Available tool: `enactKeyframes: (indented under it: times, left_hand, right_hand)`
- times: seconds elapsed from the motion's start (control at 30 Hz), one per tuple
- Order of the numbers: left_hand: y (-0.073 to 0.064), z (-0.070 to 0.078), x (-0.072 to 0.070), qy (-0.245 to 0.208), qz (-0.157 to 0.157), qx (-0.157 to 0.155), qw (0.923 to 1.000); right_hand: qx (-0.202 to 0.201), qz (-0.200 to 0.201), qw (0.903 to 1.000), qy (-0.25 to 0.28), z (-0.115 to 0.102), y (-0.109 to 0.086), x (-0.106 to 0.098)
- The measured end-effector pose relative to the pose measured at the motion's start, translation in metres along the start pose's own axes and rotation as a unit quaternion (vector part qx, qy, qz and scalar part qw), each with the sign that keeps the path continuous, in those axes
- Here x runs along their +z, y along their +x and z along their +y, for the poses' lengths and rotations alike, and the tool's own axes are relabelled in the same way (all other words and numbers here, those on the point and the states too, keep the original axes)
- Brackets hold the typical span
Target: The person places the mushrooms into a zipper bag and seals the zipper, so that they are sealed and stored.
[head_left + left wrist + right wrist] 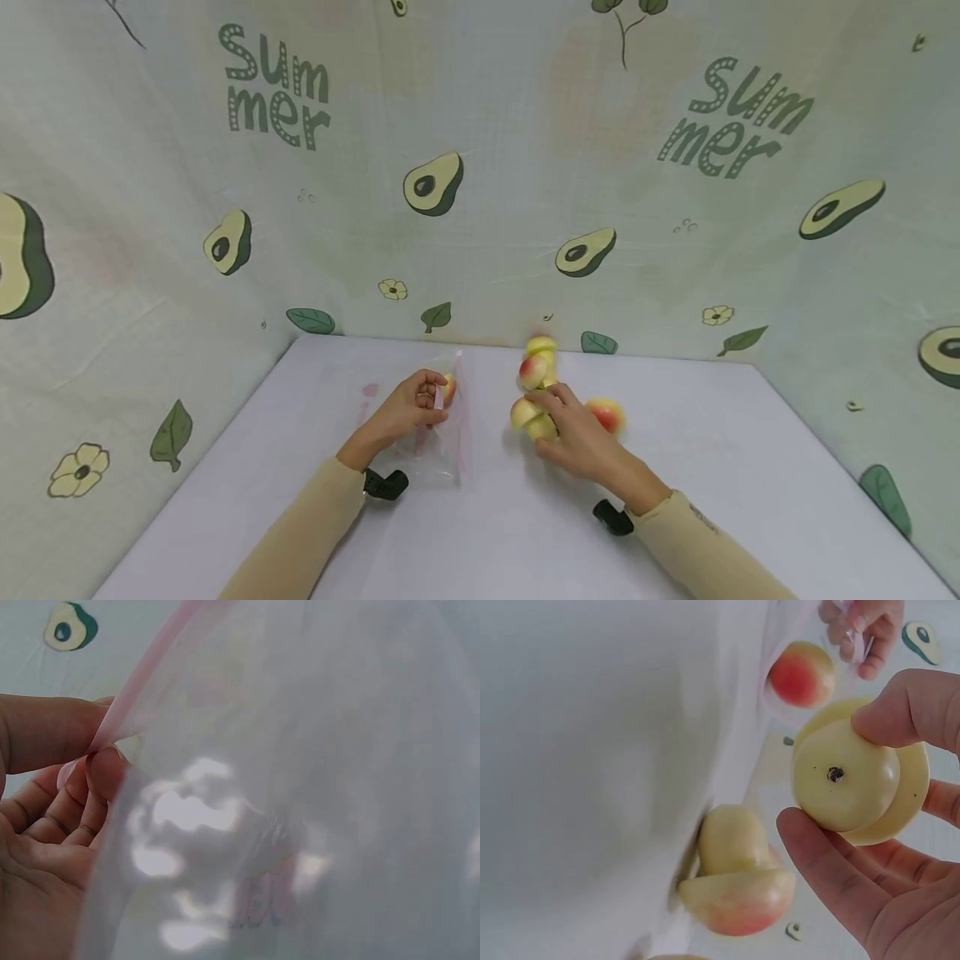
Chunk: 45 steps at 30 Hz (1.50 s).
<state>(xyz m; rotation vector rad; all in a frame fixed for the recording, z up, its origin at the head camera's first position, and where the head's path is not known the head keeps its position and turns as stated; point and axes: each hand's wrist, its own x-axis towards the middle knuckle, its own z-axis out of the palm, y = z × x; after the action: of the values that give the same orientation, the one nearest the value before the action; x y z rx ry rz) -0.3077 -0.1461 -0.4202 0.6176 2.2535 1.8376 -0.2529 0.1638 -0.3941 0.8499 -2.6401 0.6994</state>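
Observation:
My left hand (405,412) pinches the pink-edged rim of a clear plastic zip bag (300,750) between thumb and finger. Inside the bag, near its mouth, is a red and yellow mushroom-shaped piece (802,673). On the right, my right hand (581,437) grips a pale yellow toy mushroom (847,776) between thumb and fingers; its rounded stem end with a dark spot faces the right wrist camera. Beyond that hand, more toy mushrooms (534,371) sit in a row toward the back edge. Another red and yellow one (606,414) lies just right of the hand.
A white table (712,450) carries everything. Behind it and at both sides hangs a pale cloth (495,108) printed with avocados, leaves and lettering. Small black cameras (386,485) are strapped at the wrists.

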Motion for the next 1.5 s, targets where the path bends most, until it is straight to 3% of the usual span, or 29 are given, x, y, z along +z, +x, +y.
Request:
enactKeyframes:
  times: [0.5, 0.93, 1.5]
  left_hand:
    - [0.002, 0.004, -0.001, 0.005, 0.015, -0.026, 0.9995]
    - [0.004, 0.002, 0.0, -0.001, 0.018, -0.026, 0.9995]
    - [0.002, 0.002, 0.0, -0.009, 0.006, -0.002, 0.9999]
  right_hand:
    - [-0.043, -0.016, 0.9985, 0.029, 0.003, 0.042, 0.012]
    - [-0.02, -0.052, 0.9943, 0.091, 0.008, 0.069, 0.029]
    - [-0.012, -0.11, 0.9876, 0.112, -0.002, 0.092, 0.051]
